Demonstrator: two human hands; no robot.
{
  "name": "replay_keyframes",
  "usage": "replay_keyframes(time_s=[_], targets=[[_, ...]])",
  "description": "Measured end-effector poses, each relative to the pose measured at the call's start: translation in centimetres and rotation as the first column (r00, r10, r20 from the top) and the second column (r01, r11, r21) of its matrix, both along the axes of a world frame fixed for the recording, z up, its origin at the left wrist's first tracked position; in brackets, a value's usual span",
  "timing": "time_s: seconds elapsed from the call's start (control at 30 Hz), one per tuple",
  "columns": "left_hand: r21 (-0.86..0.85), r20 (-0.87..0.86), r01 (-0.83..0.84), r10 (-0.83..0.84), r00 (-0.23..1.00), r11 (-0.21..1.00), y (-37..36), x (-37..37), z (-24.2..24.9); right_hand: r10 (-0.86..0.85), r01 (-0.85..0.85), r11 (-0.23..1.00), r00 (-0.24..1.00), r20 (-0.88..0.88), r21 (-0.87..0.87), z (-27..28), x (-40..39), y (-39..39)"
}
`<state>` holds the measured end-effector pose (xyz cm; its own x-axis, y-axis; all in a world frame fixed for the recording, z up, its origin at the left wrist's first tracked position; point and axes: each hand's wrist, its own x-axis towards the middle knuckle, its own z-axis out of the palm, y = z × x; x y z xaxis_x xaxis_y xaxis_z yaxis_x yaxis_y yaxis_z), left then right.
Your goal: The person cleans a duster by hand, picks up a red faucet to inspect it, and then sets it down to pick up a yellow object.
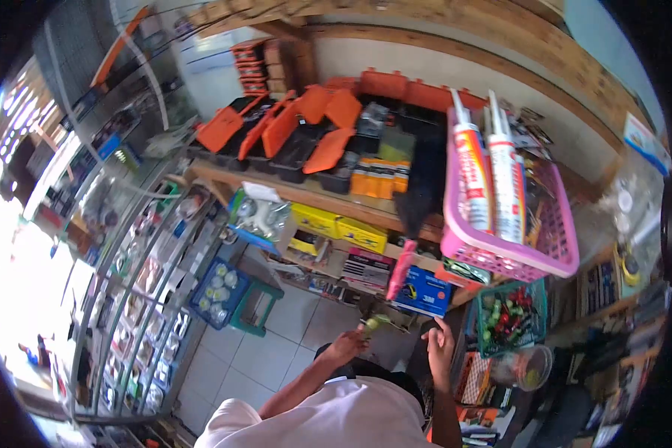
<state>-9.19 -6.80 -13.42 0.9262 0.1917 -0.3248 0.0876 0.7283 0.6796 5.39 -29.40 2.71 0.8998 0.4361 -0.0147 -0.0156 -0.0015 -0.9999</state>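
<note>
My left hand [346, 346] is closed around a small greenish-yellow item [373, 322], low in front of my body. To its right, my right hand [439, 345] is raised with its fingers apart and holds nothing. Just beyond the hands, a blue box marked 3M [423, 290] sits on a shelf under the wooden bench. A pink strip-like thing [401, 270] hangs beside that box, above my left hand.
A pink basket [530, 261] with sealant tubes [506, 187] juts out at the upper right. Orange-lidded bins [295, 153] line the bench. A green stool [257, 308] and blue crate [219, 293] stand on the floor at left. A teal basket [513, 317] is at right.
</note>
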Motion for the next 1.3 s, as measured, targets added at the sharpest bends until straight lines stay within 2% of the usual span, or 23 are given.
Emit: replay_keyframes(time_s=[0.07, 0.1, 0.13, 0.17, 0.2, 0.27, 0.33, 0.4, 0.5, 0.57, 0.6, 0.67, 0.73, 0.77, 0.87, 0.93, 1.03, 1.07, 1.1, 1.17, 1.2, 1.27, 1.3], targets=[[0.398, -0.068, -0.087, 0.124, 0.99, 0.913, 2.8, -2.4, -0.3, 0.107, -0.108, 0.992, 0.994, -0.017, -0.069, 2.4, 1.6, 3.0], [0.179, -0.122, -0.204, 0.227, 0.966, 0.962, 4.2, -3.5, 2.8, 0.153, -0.153, 0.988, 0.987, -0.045, -0.011, 3.2, 2.4, 4.5], [-0.044, -0.192, -0.326, 0.312, 0.93, 0.944, 5.6, -4.5, 5.4, 0.201, -0.198, 0.979, 0.977, -0.071, 0.047, 3.9, 3.1, 6.1], [-0.052, -0.192, -0.359, 0.344, 0.919, 0.932, 6.8, -5.5, 6.7, 0.212, -0.207, 0.977, 0.973, -0.096, 0.059, 5.3, 3.5, 7.8], [-0.089, -0.167, -0.449, 0.431, 0.887, 0.889, 7.9, -6.6, 7.8, 0.205, -0.18, 0.975, 0.955, -0.215, 0.129, 5.0, 4.6, 9.5], [-0.132, -0.146, -0.56, 0.543, 0.827, 0.818, 10.1, -8.5, 9.6, 0.367, -0.154, 0.834, 0.872, -0.324, 0.53, 8.1, 4.8, 12.7], [-0.135, -0.05, -0.66, 0.66, 0.75, 0.739, 12.1, -10.2, 11.5, 0.445, -0.179, 0.785, 0.828, -0.34, 0.593, 12.2, 4.5, 14.8], [-0.103, -0.052, -0.707, 0.706, 0.706, 0.699, 13.9, -11.5, 13.5, 0.461, -0.054, 0.755, 0.751, -0.472, 0.653, 13.9, 4.6, 16.1], [-0.182, -0.036, -0.778, 0.786, 0.617, 0.602, 16.1, -12.6, 15.7, 0.425, -0.032, 0.779, 0.76, -0.491, 0.626, 15.5, 4.2, 17.7], [-0.186, -0.02, -0.781, 0.792, 0.61, 0.596, 17.5, -13.1, 15.7, 0.561, 0.029, 0.669, 0.637, -0.529, 0.743, 14.9, 5.0, 17.7], [-0.185, 0.001, -0.781, 0.795, 0.607, 0.596, 18.3, -13.2, 15.6, 0.559, 0.028, 0.671, 0.636, -0.531, 0.741, 14.7, 5.2, 17.5], [-0.18, 0.002, -0.79, 0.804, 0.595, 0.586, 19.2, -12.5, 17.3, 0.66, -0.046, 0.518, 0.657, -0.364, 0.854, 15.1, 5.0, 17.4], [-0.179, -0.017, -0.808, 0.819, 0.574, 0.562, 19.7, -11.7, 18.3, 0.64, 0.004, 0.543, 0.645, -0.418, 0.839, 15.4, 4.1, 16.9], [-0.177, -0.022, -0.81, 0.821, 0.571, 0.559, 19.8, -11.3, 18.6, 0.59, -0.01, 0.596, 0.684, -0.429, 0.803, 15.0, 3.3, 16.5], [-0.058, 0.041, -0.805, 0.807, 0.589, 0.59, 20.1, -9.7, 19.8, 0.468, 0.017, 0.71, 0.736, -0.49, 0.704, 13.4, -0.5, 15.5], [0.043, 0.06, -0.795, 0.793, 0.607, 0.605, 19.8, -8.4, 21.4, 0.519, -0.179, 0.725, 0.777, -0.356, 0.665, 11.3, -3.4, 14.6], [0.137, 0.026, -0.739, 0.743, 0.669, 0.66, 19.7, -6.7, 22.3, 0.532, -0.422, 0.829, 0.798, -0.284, 0.367, 8.7, -6.3, 12.5], [0.137, 0.017, -0.726, 0.731, 0.682, 0.674, 19.5, -6.1, 22.5, 0.541, -0.475, 0.838, 0.788, -0.294, 0.269, 8.1, -7.0, 11.9], [0.077, 0.031, -0.709, 0.709, 0.705, 0.701, 19.3, -5.4, 22.7, 0.522, -0.454, 0.849, 0.797, -0.304, 0.269, 7.2, -7.4, 11.6], [0.014, 0.04, -0.671, 0.67, 0.741, 0.741, 18.2, -3.6, 22.1, 0.633, -0.588, 0.774, 0.734, -0.247, 0.236, 5.7, -7.9, 11.3], [0.219, 0.154, -0.716, 0.701, 0.696, 0.662, 17.3, -2.5, 21.2, 0.616, -0.571, 0.787, 0.747, -0.251, 0.234, 5.7, -8.0, 11.2], [0.4, 0.28, -0.737, 0.693, 0.665, 0.545, 16.7, -1.8, 21.3, 0.643, -0.647, 0.743, 0.761, -0.087, -0.173, 6.4, -7.7, 11.9], [0.738, 0.306, -0.567, 0.567, 0.764, 0.366, 17.0, -2.2, 21.5, 0.558, -0.549, 0.812, 0.829, -0.01, -0.196, 6.0, -7.8, 11.9]])
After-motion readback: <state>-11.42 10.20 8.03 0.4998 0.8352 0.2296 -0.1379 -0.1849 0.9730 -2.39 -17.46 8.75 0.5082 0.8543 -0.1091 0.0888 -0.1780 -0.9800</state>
